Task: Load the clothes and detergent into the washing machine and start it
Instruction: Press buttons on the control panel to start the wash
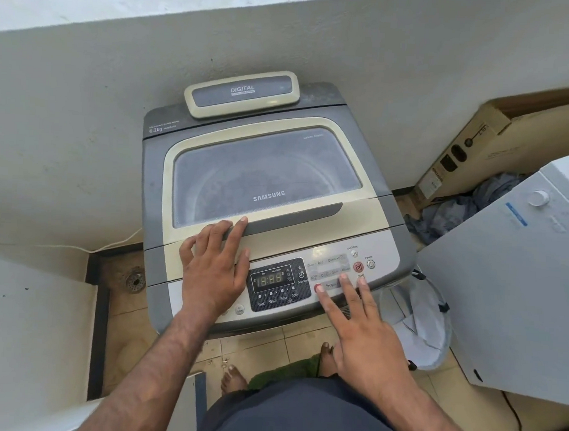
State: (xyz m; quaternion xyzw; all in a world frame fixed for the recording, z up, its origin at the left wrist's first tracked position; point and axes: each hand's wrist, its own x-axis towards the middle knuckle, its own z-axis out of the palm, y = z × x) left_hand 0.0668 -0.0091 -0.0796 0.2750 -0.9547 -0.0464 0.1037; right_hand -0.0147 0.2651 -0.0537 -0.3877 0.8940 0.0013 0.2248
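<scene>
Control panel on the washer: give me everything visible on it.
The control panel is a silver-grey strip along the washing machine's front edge, below the closed lid. A dark display is lit. Round Start and Power buttons sit at right. The right hand's index fingertip touches the red Program button; the left hand lies flat across lid and panel.

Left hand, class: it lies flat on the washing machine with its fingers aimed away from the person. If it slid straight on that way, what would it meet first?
Probably the grey lid handle. The left hand already has its fingers at that bar's near edge; beyond lies the lid window.
</scene>
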